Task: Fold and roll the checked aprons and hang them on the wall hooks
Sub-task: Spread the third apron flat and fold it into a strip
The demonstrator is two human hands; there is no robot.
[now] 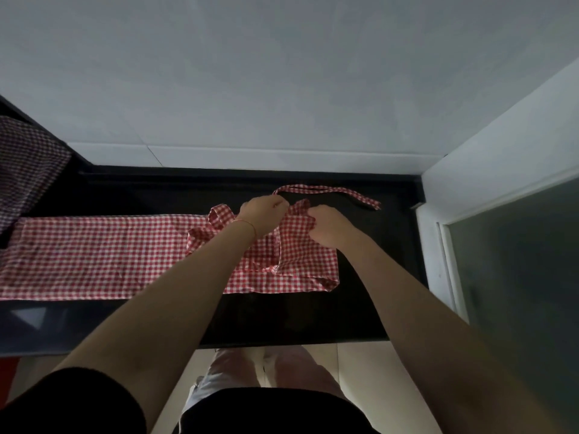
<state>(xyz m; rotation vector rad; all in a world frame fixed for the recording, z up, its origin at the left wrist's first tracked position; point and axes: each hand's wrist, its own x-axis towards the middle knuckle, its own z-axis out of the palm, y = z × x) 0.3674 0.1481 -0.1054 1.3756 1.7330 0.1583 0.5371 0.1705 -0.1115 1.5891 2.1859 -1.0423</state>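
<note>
A red-and-white checked apron lies folded into a long band across the black counter, from the left edge to the middle right. At its right end the fabric is bunched and doubled over. One strap runs loose along the back of the counter toward the right. My left hand is closed on a strap at the apron's far edge. My right hand pinches the checked fabric just beside it. No wall hooks show.
A dark checked cloth hangs or lies at the far left, partly over the counter's raised edge. A pale wall stands behind the counter. A frosted glass panel with a white frame closes the right side.
</note>
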